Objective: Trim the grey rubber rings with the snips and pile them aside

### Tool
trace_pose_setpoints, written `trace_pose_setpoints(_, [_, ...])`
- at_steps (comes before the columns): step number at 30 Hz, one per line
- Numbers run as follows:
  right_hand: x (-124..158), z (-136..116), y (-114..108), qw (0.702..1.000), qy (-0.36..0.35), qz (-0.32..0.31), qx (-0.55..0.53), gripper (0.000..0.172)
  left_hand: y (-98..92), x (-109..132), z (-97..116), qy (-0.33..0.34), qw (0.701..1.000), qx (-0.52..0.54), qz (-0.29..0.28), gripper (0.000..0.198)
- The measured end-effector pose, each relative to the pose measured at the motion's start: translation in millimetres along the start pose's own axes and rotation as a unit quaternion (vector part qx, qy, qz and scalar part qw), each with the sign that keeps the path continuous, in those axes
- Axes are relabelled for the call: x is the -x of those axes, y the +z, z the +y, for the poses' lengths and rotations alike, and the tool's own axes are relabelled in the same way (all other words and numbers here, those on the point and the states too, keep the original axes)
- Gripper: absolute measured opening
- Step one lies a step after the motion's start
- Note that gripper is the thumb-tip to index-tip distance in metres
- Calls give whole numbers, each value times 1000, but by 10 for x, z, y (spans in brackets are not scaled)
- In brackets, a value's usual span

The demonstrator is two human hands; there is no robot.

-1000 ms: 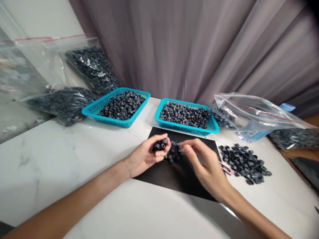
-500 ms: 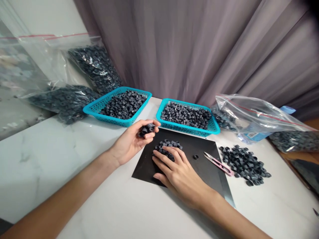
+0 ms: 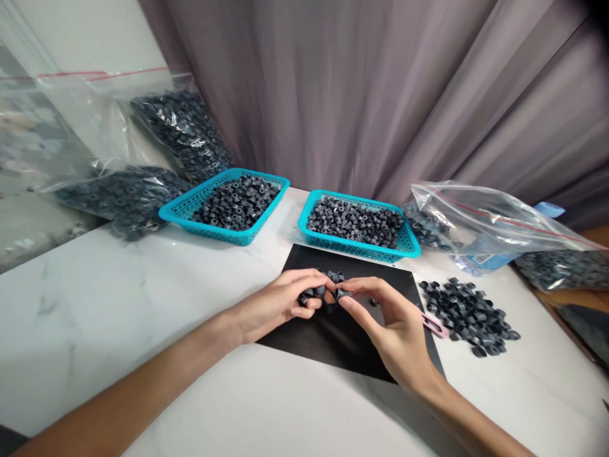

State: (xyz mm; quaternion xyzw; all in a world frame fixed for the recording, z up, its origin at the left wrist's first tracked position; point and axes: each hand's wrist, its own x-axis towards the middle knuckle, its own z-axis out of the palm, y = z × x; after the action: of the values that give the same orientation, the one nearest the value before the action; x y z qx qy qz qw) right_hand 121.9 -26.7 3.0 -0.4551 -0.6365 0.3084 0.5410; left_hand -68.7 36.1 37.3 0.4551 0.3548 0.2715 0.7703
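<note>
Pinching a small dark-grey hollow plastic-looking ring (image 3: 339,294) in the fingertips of my right hand (image 3: 394,327), I cup several similar dark-grey rings (image 3: 310,295) in my left hand (image 3: 280,298), just beside it. Loosening those curled fingers could spill some onto the flat black mat (image 3: 333,339) below. White marbled tabletop (image 3: 190,387) lies under my forearms; beyond my hands hangs a grey-mauve pleated curtain (image 3: 323,95).

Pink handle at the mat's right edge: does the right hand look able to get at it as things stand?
Probably yes: the pink handle lies beside the right hand, its visible end uncovered, though that hand seems busy with a dark ring.
</note>
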Motion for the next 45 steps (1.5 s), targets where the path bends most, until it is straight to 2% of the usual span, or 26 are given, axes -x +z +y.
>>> trace_pose_setpoints(4, [2,38,-27,999,14,10,-44,12,36,36,-4,-22,998,-27,-46,25])
trace_pose_setpoints(13, [28,121,-71,992,58,-27,-111,13,21,14,19,-4,986,-155,-69,29])
trace_pose_setpoints(17, [49,155,-59,990,92,-33,-104,17,-1,22,30,16,964,-260,-49,26])
trace_pose_setpoints(21, [109,138,-79,996,67,-46,-35,14,-19,23,27,22,936,-351,-13,24])
trace_pose_setpoints(23, [141,125,-92,997,47,-52,-9,13,-9,11,-3,11,947,-319,-24,28])
trace_pose_setpoints(25, [153,123,-95,998,41,-50,-21,15,12,-6,-55,-23,971,-235,-45,32])
trace_pose_setpoints(28, [125,147,-86,994,40,-43,-92,17,50,-31,-142,-74,992,-85,-48,32])
trace_pose_setpoints(31, [82,181,-83,986,41,-19,-159,12,82,-44,-182,-88,996,-5,-24,27])
trace_pose_setpoints(37, [75,163,-79,986,72,-6,-152,13,112,-38,-132,-90,995,26,-19,30])
trace_pose_setpoints(45, [81,55,-13,990,74,-12,-117,10,126,-14,-179,-97,992,58,-49,21])
